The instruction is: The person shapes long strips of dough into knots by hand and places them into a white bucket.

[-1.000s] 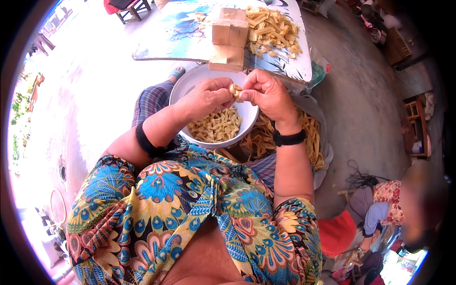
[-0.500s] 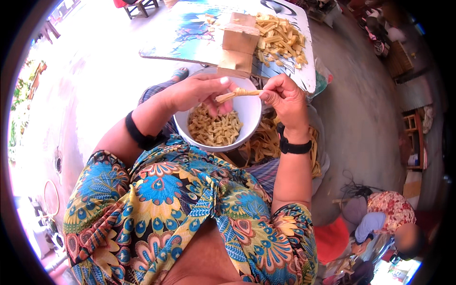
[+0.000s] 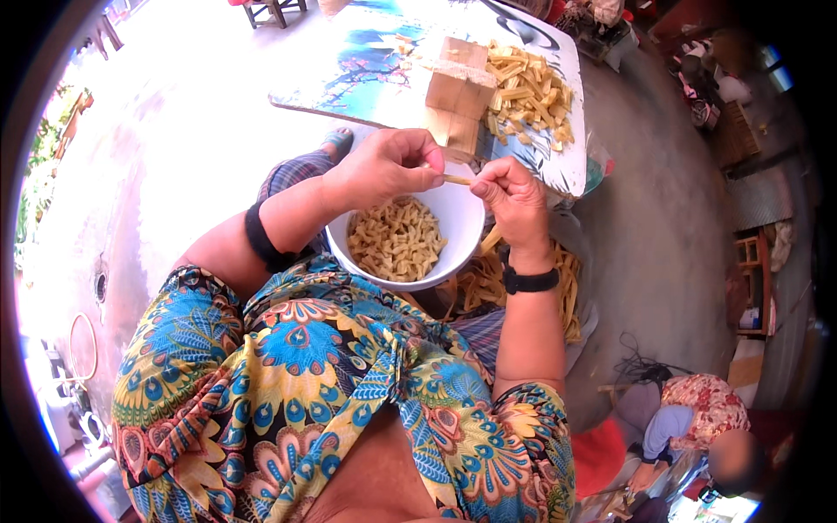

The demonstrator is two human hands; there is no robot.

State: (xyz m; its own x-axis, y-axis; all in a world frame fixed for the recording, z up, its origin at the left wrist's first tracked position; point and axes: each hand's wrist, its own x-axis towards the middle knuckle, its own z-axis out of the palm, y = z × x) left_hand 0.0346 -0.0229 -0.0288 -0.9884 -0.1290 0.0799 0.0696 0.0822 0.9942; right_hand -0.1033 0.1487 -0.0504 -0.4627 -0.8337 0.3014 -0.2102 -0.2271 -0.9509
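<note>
A pale yellow, flexible-looking strip (image 3: 457, 179) is stretched between my two hands above a white bowl (image 3: 468, 218). My left hand (image 3: 392, 166) is closed, thumb and fingers pinching the strip's left part, which they mostly hide. The other end is pinched between thumb and finger of my right hand (image 3: 516, 200). Inside the bowl lie many small knotted yellowish pieces (image 3: 397, 242). Long loose strips (image 3: 562, 288) of the same colour are heaped beneath my right wrist, beside the bowl. What the strips are made of I cannot tell.
Ahead stands a low table (image 3: 366, 91) with a printed top. It bears a wooden block (image 3: 460, 90) and a pile of short yellow pieces (image 3: 532, 91). At the lower right another person (image 3: 697, 410) bends over some work. A wooden shelf (image 3: 754, 279) stands far right.
My left fingers, partly spread around the strip's wrapped part before, have closed on it. Less of the strip shows now. The whole view has shifted slightly.
</note>
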